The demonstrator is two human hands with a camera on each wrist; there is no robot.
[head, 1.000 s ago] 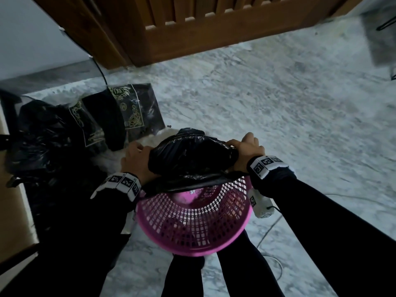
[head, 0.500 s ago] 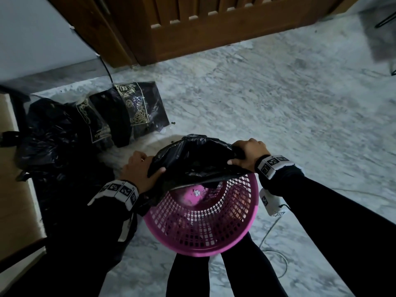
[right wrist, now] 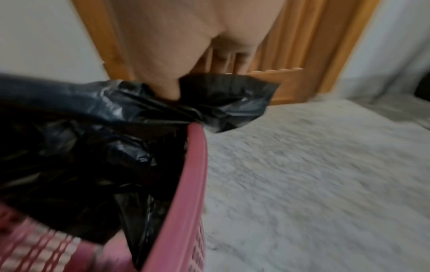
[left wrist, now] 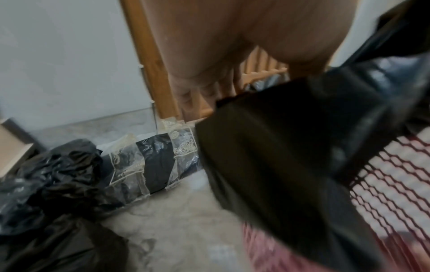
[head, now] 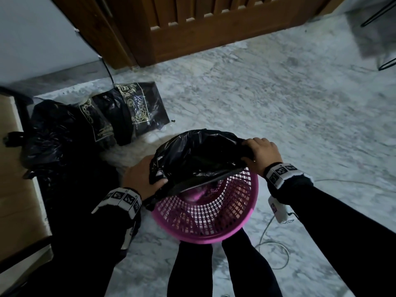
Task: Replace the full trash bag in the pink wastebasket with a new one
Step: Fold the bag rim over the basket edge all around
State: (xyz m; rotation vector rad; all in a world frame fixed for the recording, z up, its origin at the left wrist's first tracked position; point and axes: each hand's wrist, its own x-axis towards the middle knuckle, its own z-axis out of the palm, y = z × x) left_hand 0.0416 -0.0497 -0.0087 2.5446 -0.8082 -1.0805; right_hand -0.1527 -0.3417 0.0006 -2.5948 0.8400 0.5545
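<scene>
Wastebasket [head: 205, 221]: pink mesh basket is standing on the marble floor [head: 267, 108], just in front of the person's legs [head: 225, 271]; its near rim is showing bare, its far half is lying under black plastic.
New bag [head: 192, 159]: black bag is stretching across the far half of the basket mouth, between the two hands; its near edge is running as a taut line over the opening, and the pink bottom is showing below it.
Left hand [head: 141, 179]: is gripping the bag's left side at the basket's left rim, thumb curling over the plastic; in the left wrist view the plastic [left wrist: 279, 147] is hanging below the hand [left wrist: 209, 46], over the mesh [left wrist: 384, 174].
Right hand [head: 262, 154]: is clamping a bunched corner of the bag at the far right rim, fingers curling over it; in the right wrist view the hand [right wrist: 177, 46] has its thumb pressing into the gathered plastic [right wrist: 221, 103], which is spilling just outside the pink rim [right wrist: 195, 165].
Bag against grip: the held corners are sitting at opposite sides of the rim, and the rest is sagging into the basket.
Full bag [head: 49, 136]: crumpled black bag is lying on the floor by the left wall, well apart from the basket.
Pack [head: 130, 110]: clear printed pack of black bags is lying beside the full bag, near the wooden door [head: 214, 24].
Cable [head: 272, 243]: white cable is trailing over the floor right of the legs.
</scene>
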